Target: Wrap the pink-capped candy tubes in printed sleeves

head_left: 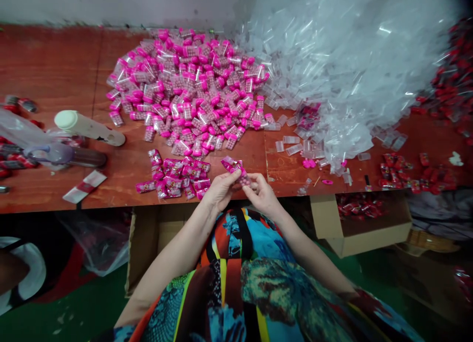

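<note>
Head view: both hands meet at the near edge of the counter (55, 71), just above the person's lap. The left hand (220, 190) and the right hand (261, 193) are closed together on one small pink packet (236, 168), fingertips pinching it from either side; it is held clear of the wood, just in front of the low pile of wrapped pink packets (177, 177).

Judging from the grip, the packet could slip, because only fingertips hold it and it hangs past the counter edge, so a drop would send it to the lap or the floor. The heap of clear sleeves (343, 71) slopes toward the edge too, and a stray elbow could push loose sleeves off.

Containers: an open cardboard box (365, 223) stands under the counter on the right, with red packets showing inside. A second box (155, 238) sits below the hands; its contents are hidden by the arms. Behind, a large mound of pink-capped clear cases (188, 85) lies in the open, each seemingly filled with small pink pieces. A white-capped bottle (88, 127) lies on its side at the left, beside a clear plastic bag (22, 130).
</note>
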The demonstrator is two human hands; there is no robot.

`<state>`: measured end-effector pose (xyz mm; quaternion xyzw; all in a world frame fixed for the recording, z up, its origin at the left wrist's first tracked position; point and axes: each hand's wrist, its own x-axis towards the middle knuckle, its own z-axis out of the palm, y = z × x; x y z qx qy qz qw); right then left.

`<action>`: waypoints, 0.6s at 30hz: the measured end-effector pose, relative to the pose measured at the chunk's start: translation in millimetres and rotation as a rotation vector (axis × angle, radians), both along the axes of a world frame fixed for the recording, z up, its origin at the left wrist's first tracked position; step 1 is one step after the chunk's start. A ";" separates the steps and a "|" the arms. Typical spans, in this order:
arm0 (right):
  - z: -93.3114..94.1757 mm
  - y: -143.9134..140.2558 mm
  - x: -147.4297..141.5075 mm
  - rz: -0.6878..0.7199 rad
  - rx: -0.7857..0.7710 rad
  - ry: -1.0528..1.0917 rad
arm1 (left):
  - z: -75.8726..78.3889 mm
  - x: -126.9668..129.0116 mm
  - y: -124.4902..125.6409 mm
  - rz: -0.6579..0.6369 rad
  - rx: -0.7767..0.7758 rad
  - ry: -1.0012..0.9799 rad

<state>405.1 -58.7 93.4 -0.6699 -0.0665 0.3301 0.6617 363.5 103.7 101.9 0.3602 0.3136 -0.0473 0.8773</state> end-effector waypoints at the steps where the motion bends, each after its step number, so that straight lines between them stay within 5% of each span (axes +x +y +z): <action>1: -1.5 1.7 -1.4 -0.010 -0.012 -0.026 | -0.4 0.5 -1.1 0.010 -0.009 0.018; 13: -18.2 -1.0 -0.7 0.131 0.067 0.279 | -14.9 -7.1 3.8 0.033 -0.142 0.144; 18: -32.1 1.8 0.4 0.171 -0.045 0.013 | -22.6 -0.7 0.1 0.123 -0.154 0.199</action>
